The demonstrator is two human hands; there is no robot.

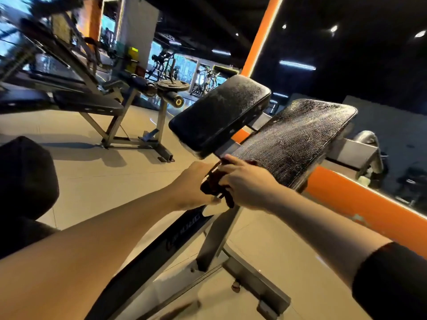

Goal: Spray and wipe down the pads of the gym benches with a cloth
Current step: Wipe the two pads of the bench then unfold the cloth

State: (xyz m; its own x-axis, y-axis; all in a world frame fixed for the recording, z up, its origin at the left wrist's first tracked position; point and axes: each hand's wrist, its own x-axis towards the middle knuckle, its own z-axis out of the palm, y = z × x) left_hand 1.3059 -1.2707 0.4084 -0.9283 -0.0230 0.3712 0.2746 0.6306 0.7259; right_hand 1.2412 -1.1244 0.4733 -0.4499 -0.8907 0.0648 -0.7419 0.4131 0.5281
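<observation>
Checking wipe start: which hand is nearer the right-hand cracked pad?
Right. The right hand sits at the near edge of the cracked pad, fingers on the dark cloth. The left hand grips the cloth further left, off the pad.

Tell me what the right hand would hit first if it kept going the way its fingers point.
Probably the near edge of the right pad: the right hand, holding the dark cloth, points up-left at it, though depth is unclear.
</observation>
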